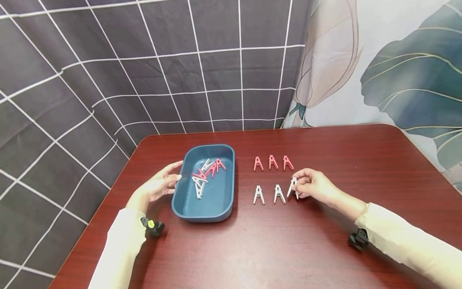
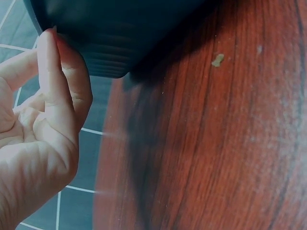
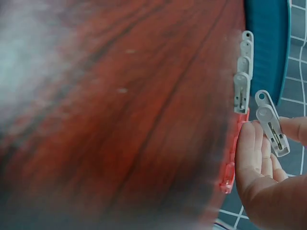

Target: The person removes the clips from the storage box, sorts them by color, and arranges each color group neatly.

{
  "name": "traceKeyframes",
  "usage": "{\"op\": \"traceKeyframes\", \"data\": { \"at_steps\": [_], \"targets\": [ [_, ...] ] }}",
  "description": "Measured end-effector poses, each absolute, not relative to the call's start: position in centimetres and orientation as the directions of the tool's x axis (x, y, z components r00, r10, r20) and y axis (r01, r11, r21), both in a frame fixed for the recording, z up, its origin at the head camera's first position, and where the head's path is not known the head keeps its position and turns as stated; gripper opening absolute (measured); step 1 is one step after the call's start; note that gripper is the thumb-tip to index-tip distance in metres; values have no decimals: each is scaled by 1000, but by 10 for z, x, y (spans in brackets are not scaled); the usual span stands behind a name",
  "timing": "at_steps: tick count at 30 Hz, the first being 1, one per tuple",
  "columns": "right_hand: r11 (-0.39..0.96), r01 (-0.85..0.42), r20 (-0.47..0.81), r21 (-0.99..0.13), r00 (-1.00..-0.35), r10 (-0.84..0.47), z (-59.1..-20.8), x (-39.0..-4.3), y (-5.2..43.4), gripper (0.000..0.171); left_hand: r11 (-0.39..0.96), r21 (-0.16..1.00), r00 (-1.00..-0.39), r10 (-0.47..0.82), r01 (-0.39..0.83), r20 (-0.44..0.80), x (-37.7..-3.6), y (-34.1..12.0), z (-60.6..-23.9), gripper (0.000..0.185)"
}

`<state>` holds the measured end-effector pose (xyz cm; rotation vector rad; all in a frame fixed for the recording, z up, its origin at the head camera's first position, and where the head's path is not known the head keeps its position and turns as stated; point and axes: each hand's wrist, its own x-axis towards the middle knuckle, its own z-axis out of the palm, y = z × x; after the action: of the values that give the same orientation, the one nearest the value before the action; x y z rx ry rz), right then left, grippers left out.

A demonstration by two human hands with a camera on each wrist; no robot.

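Note:
Between the thumb and fingers of my right hand [image 1: 313, 185] is a white clothespin [image 1: 293, 187], pinched at the right end of the nearer row. The right wrist view shows this clothespin [image 3: 272, 125] from its side, with its metal spring. To its left lie two more white clothespins, one close [image 1: 278, 194] and one farther off [image 1: 258, 194]. A row of three red clothespins [image 1: 272, 162] lies behind them. My left hand [image 1: 159, 185] holds the left rim of a blue plastic bin [image 1: 216, 200], its fingertips at the edge. Several red and white clothespins [image 1: 199, 188] lie jumbled inside.
The bin and rows rest on a reddish-brown wooden table [image 1: 249, 257]. A dark curtain with white grid lines [image 1: 216, 72] hangs behind and to the left. At the back right hangs a floral curtain [image 1: 335, 80].

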<state>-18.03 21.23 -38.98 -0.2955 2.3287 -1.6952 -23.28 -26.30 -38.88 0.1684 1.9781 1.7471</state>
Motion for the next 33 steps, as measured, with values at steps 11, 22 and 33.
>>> {"op": "traceKeyframes", "data": {
  "at_steps": [11, 22, 33],
  "targets": [
    [327, 42, -163, -944, -922, -351, -392, -178, 219, 32, 140, 966, -869, 423, -216, -256, -230, -264, -389, 62],
    [400, 44, -188, -916, -925, -329, -396, -184, 223, 29, 146, 965, -869, 421, -220, -262, -231, -263, -391, 62],
    [407, 22, -177, -913, -921, -347, -397, -186, 223, 28, 148, 963, -869, 416, -226, -268, -232, -264, -391, 62]
  ]
}}
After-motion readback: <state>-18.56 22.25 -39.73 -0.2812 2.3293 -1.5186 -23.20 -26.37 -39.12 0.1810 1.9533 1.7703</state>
